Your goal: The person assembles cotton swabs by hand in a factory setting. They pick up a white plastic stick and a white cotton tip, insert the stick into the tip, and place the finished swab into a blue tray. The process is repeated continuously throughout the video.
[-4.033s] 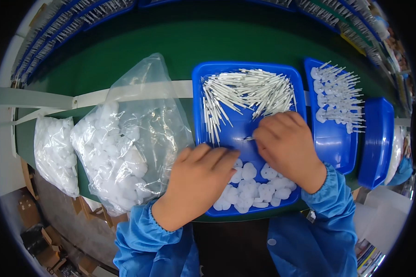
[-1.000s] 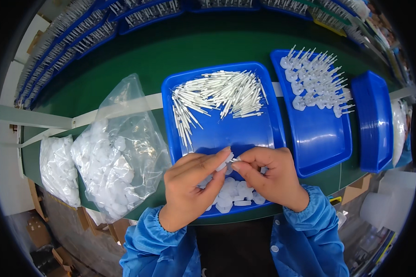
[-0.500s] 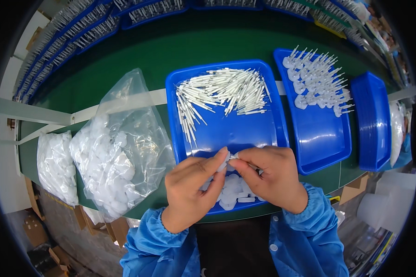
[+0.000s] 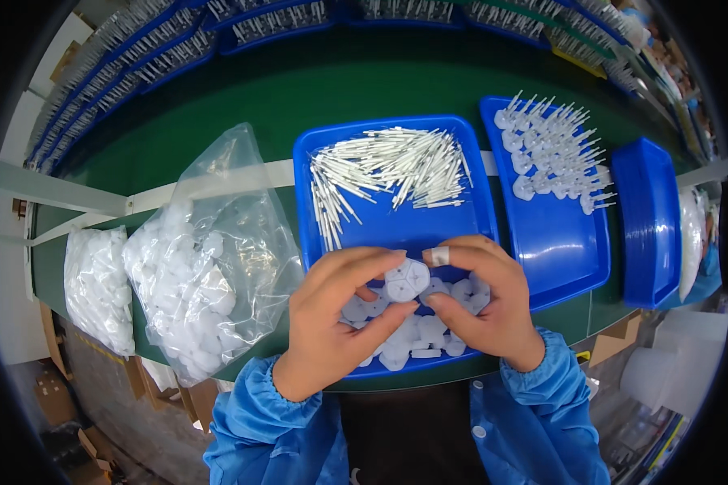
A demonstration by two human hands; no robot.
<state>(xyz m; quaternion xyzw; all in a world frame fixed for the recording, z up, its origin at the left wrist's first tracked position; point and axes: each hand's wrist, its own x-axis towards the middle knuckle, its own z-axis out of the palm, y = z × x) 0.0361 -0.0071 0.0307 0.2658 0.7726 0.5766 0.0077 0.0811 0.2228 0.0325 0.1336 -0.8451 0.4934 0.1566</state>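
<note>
Between my two hands is a white translucent plastic piece (image 4: 406, 280), rounded and lobed with small holes in its face. My left hand (image 4: 332, 315) pinches it between thumb and forefinger. Just to its right, my right hand (image 4: 489, 295) has thumb and forefinger apart, with a white wrap on the forefinger. Beneath both hands, more white plastic pieces (image 4: 430, 330) lie heaped in the near part of a blue tray (image 4: 302, 186). Thin white rods with metallic ends (image 4: 396, 158) fill its far part.
At right, a blue tray (image 4: 562, 250) bears rows of white pieces with upright rods (image 4: 550, 149). Beyond it are stacked blue trays (image 4: 647, 222). Clear bags of white pieces (image 4: 182, 283) lie at left. Filled blue trays (image 4: 279, 18) line the green table's (image 4: 340, 73) far edge.
The white piece has turned so its holed face shows. My right fingers have moved apart from their pinch. The rod seen by my right fingers is no longer visible there.
</note>
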